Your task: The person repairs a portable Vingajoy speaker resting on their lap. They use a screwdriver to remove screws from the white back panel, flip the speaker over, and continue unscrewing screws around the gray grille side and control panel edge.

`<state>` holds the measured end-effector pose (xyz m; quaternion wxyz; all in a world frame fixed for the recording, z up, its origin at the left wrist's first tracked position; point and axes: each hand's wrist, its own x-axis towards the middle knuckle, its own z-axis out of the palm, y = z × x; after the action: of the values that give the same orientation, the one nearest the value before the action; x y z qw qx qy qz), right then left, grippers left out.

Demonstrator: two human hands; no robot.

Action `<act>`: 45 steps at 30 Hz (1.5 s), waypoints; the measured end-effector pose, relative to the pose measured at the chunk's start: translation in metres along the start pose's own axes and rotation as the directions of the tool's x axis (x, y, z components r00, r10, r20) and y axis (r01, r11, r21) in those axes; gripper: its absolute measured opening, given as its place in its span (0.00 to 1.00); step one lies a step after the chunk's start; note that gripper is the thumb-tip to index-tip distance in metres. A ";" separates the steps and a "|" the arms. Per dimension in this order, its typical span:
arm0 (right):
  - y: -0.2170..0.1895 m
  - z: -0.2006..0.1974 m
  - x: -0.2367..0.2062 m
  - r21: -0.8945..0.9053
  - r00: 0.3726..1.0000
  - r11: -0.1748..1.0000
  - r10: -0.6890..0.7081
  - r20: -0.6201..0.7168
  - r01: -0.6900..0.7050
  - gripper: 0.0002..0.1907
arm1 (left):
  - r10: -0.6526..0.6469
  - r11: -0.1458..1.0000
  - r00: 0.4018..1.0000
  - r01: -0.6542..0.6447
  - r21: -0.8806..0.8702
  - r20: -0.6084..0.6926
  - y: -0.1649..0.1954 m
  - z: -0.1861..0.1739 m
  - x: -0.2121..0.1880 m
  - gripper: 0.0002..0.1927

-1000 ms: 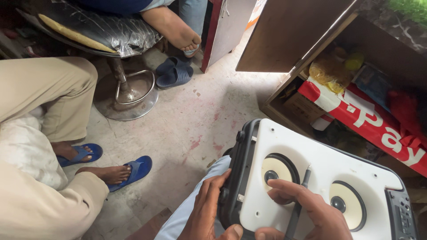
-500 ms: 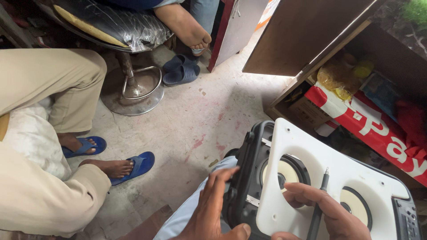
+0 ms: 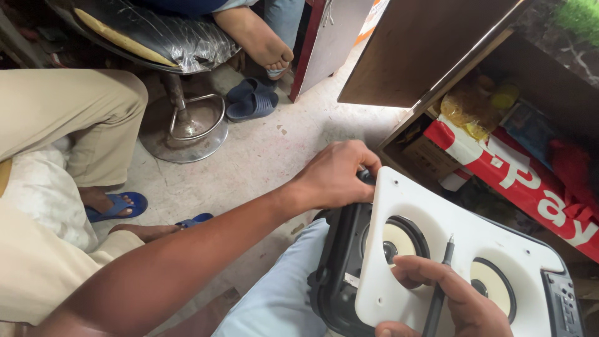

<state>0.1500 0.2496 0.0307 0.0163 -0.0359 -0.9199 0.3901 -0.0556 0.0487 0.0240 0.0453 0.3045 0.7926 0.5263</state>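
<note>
A portable speaker rests on my lap, with a black body (image 3: pixel 340 268) and a white front panel (image 3: pixel 430 224) that carries two round cream speaker cones (image 3: pixel 399 240). My left hand (image 3: pixel 334 175) reaches across and grips the top corner of the speaker where the white panel meets the black body. My right hand (image 3: pixel 449 299) lies on the white panel below the left cone and holds a thin dark screwdriver (image 3: pixel 440 290) upright, its tip pointing up between the two cones.
A person in beige trousers (image 3: pixel 56 118) sits at the left, feet in blue sandals (image 3: pixel 115 206). A swivel chair with a chrome base (image 3: pixel 187 128) stands behind, another person's bare foot (image 3: pixel 256 40) above dark slippers (image 3: pixel 249 100). A wooden cupboard (image 3: pixel 424 56) with packages stands at right.
My left hand has moved from the speaker's lower left side up to its top corner. The view has shifted, and the speaker now sits lower and further right in it.
</note>
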 end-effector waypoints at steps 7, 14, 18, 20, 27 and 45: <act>0.001 0.003 -0.001 -0.008 0.999 0.999 -0.048 -0.008 0.048 0.40 | 0.060 0.993 0.996 -0.066 -0.101 -0.063 -0.011 0.008 -0.004 0.12; -0.002 0.009 -0.002 -0.014 0.999 0.999 -0.041 0.017 0.041 0.41 | -0.069 0.885 0.994 0.099 -0.454 0.082 -0.017 0.011 -0.004 0.12; -0.006 0.014 -0.004 -0.009 0.999 0.999 -0.033 -0.006 0.033 0.41 | -0.122 0.610 0.939 0.326 -0.722 0.321 -0.016 0.000 -0.003 0.12; -0.008 0.014 -0.002 -0.062 1.000 0.998 0.027 0.011 -0.026 0.41 | -0.159 0.506 0.913 0.402 -0.763 0.376 -0.014 -0.004 -0.002 0.15; -0.012 0.019 -0.003 -0.071 1.000 0.997 0.007 -0.009 -0.008 0.41 | -0.230 0.663 0.921 0.384 -0.642 0.314 -0.007 0.001 0.003 0.13; -0.014 0.022 0.002 -0.208 0.993 0.974 0.106 0.056 -0.092 0.41 | -0.267 0.741 0.922 0.382 -0.552 0.280 -0.004 0.002 0.007 0.15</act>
<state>0.1465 0.2248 0.0256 -0.0376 -0.0703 -0.9523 0.2946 -0.0622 0.0530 0.0213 0.3024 0.1782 0.6196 0.7021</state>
